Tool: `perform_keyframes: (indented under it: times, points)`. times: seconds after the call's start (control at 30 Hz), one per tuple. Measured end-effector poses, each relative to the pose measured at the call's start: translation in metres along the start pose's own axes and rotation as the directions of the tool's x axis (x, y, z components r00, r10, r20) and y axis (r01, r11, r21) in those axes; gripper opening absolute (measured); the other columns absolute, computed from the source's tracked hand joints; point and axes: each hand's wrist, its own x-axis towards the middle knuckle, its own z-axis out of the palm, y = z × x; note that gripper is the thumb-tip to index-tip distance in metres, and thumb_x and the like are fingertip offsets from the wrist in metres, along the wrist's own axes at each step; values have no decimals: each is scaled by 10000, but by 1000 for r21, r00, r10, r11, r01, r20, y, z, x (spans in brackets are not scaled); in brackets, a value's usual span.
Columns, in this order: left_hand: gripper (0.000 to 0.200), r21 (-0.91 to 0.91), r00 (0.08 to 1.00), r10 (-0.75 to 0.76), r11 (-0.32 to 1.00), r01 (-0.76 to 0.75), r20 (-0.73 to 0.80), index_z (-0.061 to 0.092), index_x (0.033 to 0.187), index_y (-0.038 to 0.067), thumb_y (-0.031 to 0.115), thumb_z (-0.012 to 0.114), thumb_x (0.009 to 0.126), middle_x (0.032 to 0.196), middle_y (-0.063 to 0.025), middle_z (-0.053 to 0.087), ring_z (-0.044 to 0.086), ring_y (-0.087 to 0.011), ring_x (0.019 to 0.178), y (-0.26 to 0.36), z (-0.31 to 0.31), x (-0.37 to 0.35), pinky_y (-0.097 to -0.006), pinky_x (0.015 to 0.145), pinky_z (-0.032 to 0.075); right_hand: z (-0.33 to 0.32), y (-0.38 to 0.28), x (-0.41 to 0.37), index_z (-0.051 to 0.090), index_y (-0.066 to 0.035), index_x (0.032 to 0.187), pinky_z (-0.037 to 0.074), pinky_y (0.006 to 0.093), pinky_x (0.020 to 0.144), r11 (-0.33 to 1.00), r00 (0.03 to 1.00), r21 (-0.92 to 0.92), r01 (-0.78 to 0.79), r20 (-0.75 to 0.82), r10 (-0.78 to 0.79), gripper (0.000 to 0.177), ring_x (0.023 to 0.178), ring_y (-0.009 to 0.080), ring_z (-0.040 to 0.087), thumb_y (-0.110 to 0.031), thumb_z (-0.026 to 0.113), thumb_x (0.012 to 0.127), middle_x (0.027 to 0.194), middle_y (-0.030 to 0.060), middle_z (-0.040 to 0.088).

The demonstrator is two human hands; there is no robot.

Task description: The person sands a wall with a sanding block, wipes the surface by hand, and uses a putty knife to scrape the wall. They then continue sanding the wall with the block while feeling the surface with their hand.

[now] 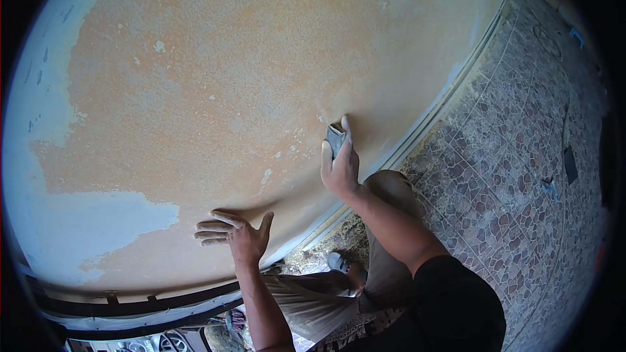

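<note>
My right hand (343, 168) grips a small grey sanding block (335, 135), thumb on one side and fingers on the other. The block rests against a large curved panel (215, 130) with a worn, mottled tan surface. Further left and lower in view, my left hand (244, 238) lies on the same panel with its fingers spread, holding nothing. Pale dust coats the fingers of both hands. Small chipped spots (267, 176) show on the panel between the two hands, and a bluish-white patch (124, 218) lies left of my left hand.
A ridged edge (450, 94) borders the panel on the right. Beyond it, dust covers the stone-patterned floor (495, 202), where a dark flat piece (570, 165) lies. My shod foot (338, 262) is below the panel. A vehicle (156, 342) shows at the bottom left.
</note>
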Motion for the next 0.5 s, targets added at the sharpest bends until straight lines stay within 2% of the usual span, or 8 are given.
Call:
perform_keyframes:
  times: [0.1,0.13,0.23,0.27,0.33,0.43,0.5]
  points:
    - [1492,-25,998,18,1000,-17,62,-220,1425,-226,790,653,769,1334,-630,-246,-271,-788,1245,2,-9,-1,-860,939,-128,-2,-2,11,260,138,1492,504,446,991,1000,999,-25,-19,-42,18,656,1181,480,607,-103,594,981,1355,360,523]
    - [1492,-23,998,13,1000,-11,60,-220,1425,-226,790,653,769,1334,-630,-246,-271,-788,1245,2,-7,2,-860,939,-128,0,-1,24,263,138,1489,512,450,970,986,988,110,-124,-77,133,657,1176,466,614,-103,601,980,1346,359,529]
    - [1497,-44,999,46,998,-45,16,-228,1424,-222,780,667,764,1335,-629,-247,-276,-785,1245,-6,4,-1,-855,942,-137,-1,-7,35,270,140,1484,519,452,952,960,971,185,-210,-75,227,658,1173,454,619,-110,608,978,1337,359,533]
    - [1523,-22,999,34,999,-35,-14,-246,1431,-202,803,668,743,1345,-615,-264,-276,-772,1259,-6,7,-1,-857,953,-113,2,-1,20,275,143,1480,522,451,944,998,993,36,-53,-100,56,656,1160,453,626,-113,610,978,1335,357,535]
    - [1550,4,997,39,999,-39,-70,-264,1439,-181,831,665,721,1358,-600,-280,-273,-760,1275,-7,11,0,-856,969,-84,7,3,-9,277,143,1480,525,454,935,999,997,16,-33,-73,35,658,1152,453,629,-112,613,974,1335,357,536]
    - [1555,20,999,30,999,-29,-43,-275,1433,-180,836,661,720,1361,-599,-276,-270,-761,1276,-6,9,0,-854,973,-83,5,5,-2,278,146,1478,528,459,925,1000,1000,-23,11,-27,-12,666,1146,460,628,-113,619,967,1339,355,533]
    - [1555,20,999,29,999,-28,-40,-273,1433,-182,837,660,720,1361,-600,-274,-270,-761,1276,-5,11,4,-853,974,-81,3,8,26,275,154,1474,523,455,943,994,992,77,-77,-89,84,668,1167,468,615,-112,617,966,1355,358,521]
